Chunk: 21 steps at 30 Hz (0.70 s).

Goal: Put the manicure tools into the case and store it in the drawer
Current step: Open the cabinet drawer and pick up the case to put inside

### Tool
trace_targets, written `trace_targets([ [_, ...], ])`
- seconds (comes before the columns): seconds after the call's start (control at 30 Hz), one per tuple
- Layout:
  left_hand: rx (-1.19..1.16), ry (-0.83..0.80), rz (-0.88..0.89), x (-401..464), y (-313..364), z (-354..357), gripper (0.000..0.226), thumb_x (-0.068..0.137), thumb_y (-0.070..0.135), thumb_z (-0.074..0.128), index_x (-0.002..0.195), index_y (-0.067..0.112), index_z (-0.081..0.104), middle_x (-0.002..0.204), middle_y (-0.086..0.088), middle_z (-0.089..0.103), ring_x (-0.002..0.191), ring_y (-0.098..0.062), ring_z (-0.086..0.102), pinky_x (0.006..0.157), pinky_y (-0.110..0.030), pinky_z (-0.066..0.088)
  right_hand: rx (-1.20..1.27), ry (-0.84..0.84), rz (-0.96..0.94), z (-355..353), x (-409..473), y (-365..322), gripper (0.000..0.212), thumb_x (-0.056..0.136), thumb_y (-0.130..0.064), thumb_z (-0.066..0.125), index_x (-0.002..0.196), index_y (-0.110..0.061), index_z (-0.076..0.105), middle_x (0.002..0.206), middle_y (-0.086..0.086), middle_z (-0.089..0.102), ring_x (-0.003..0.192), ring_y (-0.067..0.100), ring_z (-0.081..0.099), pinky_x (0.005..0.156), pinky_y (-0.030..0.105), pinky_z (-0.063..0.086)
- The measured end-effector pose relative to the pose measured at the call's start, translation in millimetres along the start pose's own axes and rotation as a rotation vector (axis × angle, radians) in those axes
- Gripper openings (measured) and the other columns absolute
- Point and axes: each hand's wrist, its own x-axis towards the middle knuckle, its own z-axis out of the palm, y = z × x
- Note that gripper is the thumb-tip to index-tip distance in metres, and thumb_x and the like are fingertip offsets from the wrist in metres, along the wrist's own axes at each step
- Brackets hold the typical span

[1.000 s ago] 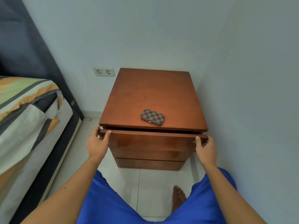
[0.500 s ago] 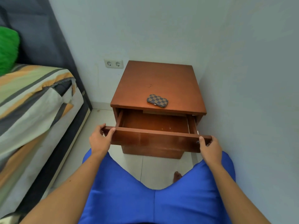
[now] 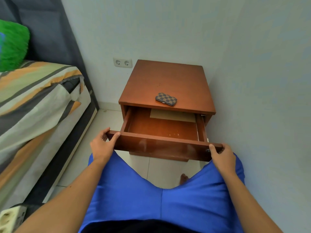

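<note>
A brown checkered manicure case (image 3: 166,99) lies closed on top of the wooden nightstand (image 3: 161,81), near its front edge. The top drawer (image 3: 161,147) is pulled far out. Its inside holds only a flat beige sheet (image 3: 173,116) at the back. My left hand (image 3: 101,145) grips the left end of the drawer front, thumb on top. My right hand (image 3: 220,155) grips the right end of the drawer front. No loose manicure tools are visible.
A bed (image 3: 33,105) with a striped cover and a green pillow (image 3: 11,46) stands at the left. A white wall runs close along the right of the nightstand. A double socket (image 3: 122,62) sits on the back wall. A power strip (image 3: 11,217) lies at the bottom left.
Both hands have pulled the drawer from nearly shut to far out, towards me. The view has drawn back. The case has stayed in place on top.
</note>
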Motion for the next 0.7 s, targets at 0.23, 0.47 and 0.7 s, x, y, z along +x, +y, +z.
trace_targets([
  [0.23,0.072,-0.003,0.069,32,20,4,0.057,0.094,0.047,0.08,0.14,0.017,0.066,0.138,-0.006,0.071,0.13,-0.028,0.064,0.113,-0.048,0.051,-0.065,0.002,-0.162,5,11,-33,0.057,0.101,-0.029,0.063,0.152,-0.009,0.046,0.154,0.012,0.052,0.142,0.03,0.048,0.114,0.043,0.042],
  [0.47,0.115,-0.082,0.313,92,89,45,0.044,0.097,0.04,0.077,0.135,0.018,0.068,0.132,-0.001,0.072,0.123,-0.017,0.065,0.108,-0.038,0.052,-0.086,-0.064,-0.293,36,59,-102,0.055,0.101,-0.027,0.061,0.151,-0.013,0.047,0.152,0.007,0.051,0.141,0.024,0.049,0.112,0.034,0.038],
  [0.7,0.329,-0.237,0.42,152,132,107,0.047,0.104,0.037,0.069,0.147,0.021,0.058,0.149,0.001,0.062,0.141,-0.019,0.055,0.117,-0.038,0.042,-0.156,-0.119,-0.429,78,116,-166,0.056,0.101,-0.03,0.063,0.151,-0.013,0.047,0.152,0.006,0.052,0.142,0.023,0.048,0.117,0.038,0.04],
])
